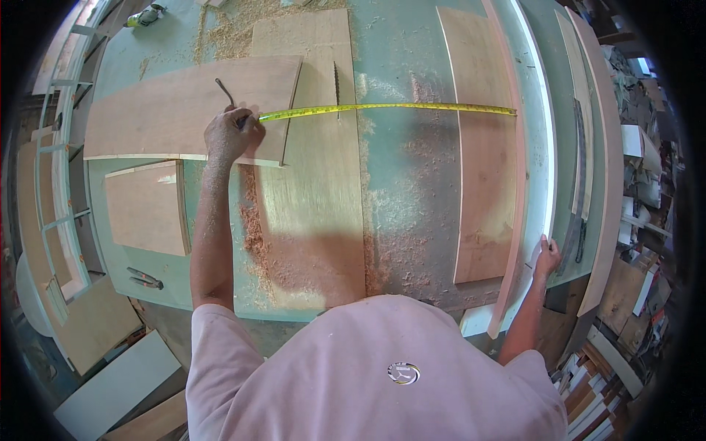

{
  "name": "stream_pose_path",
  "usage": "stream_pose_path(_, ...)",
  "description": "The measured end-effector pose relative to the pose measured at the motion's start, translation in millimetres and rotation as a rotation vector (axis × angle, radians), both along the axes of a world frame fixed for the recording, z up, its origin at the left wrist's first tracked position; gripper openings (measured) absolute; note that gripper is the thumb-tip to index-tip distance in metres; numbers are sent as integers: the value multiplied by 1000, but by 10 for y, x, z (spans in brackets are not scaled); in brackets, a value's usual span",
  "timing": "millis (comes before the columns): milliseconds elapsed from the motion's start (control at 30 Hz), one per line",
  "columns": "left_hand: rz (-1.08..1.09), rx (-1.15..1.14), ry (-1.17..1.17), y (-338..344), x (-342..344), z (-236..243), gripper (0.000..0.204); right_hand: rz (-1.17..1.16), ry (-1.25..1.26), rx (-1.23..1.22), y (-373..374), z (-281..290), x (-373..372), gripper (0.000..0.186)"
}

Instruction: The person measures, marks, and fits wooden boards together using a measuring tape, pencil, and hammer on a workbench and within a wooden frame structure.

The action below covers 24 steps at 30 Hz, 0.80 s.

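My left hand (234, 132) is closed around the body of a tape measure, which the fingers mostly hide. The yellow tape blade (397, 106) runs out to the right, across a long plywood board (312, 206), to a reddish wooden strip (518, 184). A thin dark stick (225, 91) juts up beside that hand; its kind is unclear. Under the left wrist lies a wide plywood panel (162, 103). At the lower right, my right hand (547, 259) grips the edge of a long white strip (546, 132), which lies alongside the reddish one.
Another plywood board (482, 162) lies left of the reddish strip. A small wooden panel (147, 206) and pliers (145, 278) are at the left of the green table (213, 287). Wood shavings (246, 29) are scattered about. A ladder-like metal frame (62, 147) stands at far left.
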<state>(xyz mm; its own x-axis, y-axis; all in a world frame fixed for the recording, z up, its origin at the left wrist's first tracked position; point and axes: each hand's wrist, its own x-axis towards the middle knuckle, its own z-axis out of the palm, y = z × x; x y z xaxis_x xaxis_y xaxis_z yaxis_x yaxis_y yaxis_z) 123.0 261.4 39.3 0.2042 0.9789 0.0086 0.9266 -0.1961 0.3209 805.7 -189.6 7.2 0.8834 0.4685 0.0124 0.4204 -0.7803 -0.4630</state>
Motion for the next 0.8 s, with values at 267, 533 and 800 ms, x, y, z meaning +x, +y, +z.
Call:
stream_pose_path(267, -115, -69, -100, 40, -294, -354, 27, -43, -273, -16, -186, -461, 273, 43)
stream_pose_path(533, -52, -329, -384, -1350, -521, 12, 36, -33, -76, 57, -372, 406, -290, 62)
stream_pose_path(800, 85, -290, -309, -2740, -974, -208, 40, -507, -166, 220, -2200, 492, -1038, 37)
